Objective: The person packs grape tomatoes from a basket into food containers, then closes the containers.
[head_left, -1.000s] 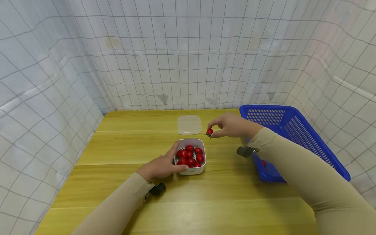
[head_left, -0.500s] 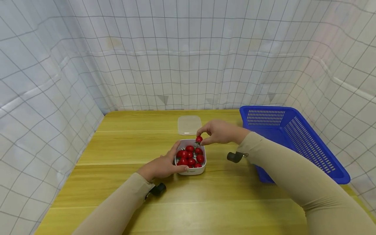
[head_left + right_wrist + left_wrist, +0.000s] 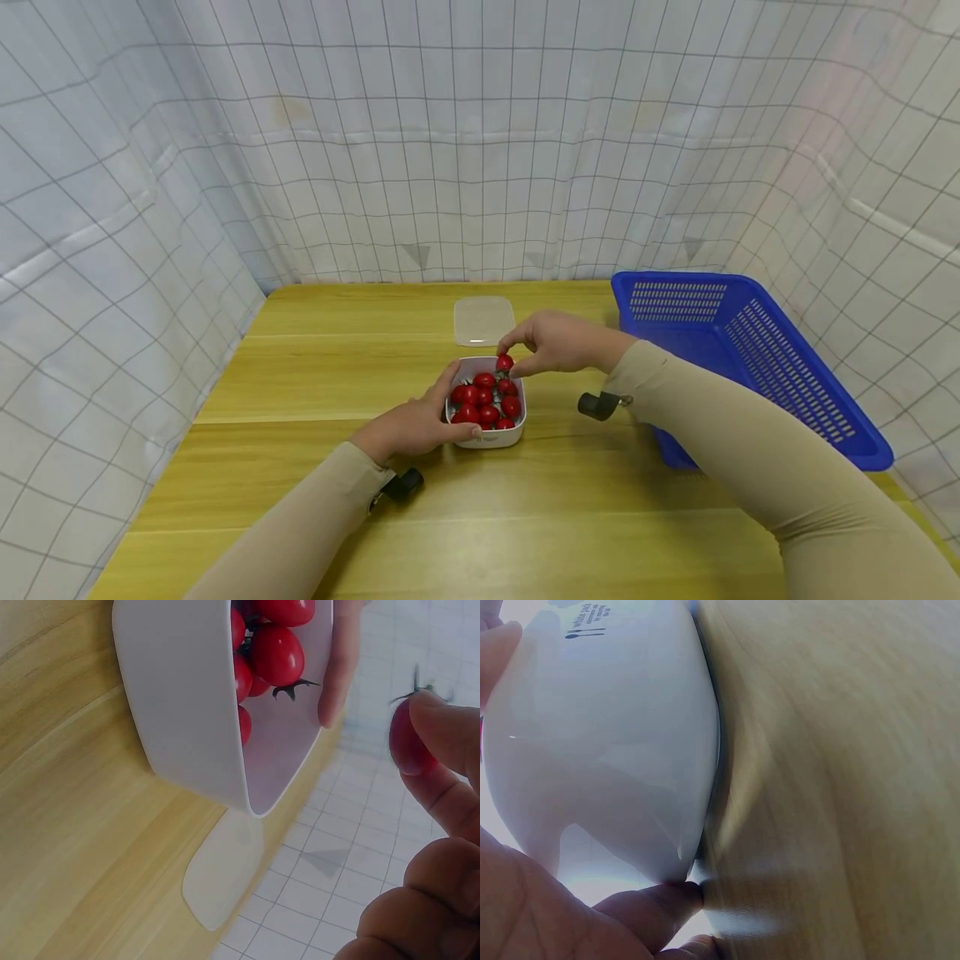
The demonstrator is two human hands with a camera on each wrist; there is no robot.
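Glossy red tomato pinched by R hand over rounded white plastic tub.

A blue basket with perforated walls is placed at the right side of the wooden table. A clear flat lid is laid near the far edge. The table is surrounded by white checked cloth.

The table is smooth, lightly glossy wood grain. The white container looks like glossy plastic; the lid seems frosted plastic. The blue basket is perforated plastic. The cherry tomatoes are shiny-skinned.
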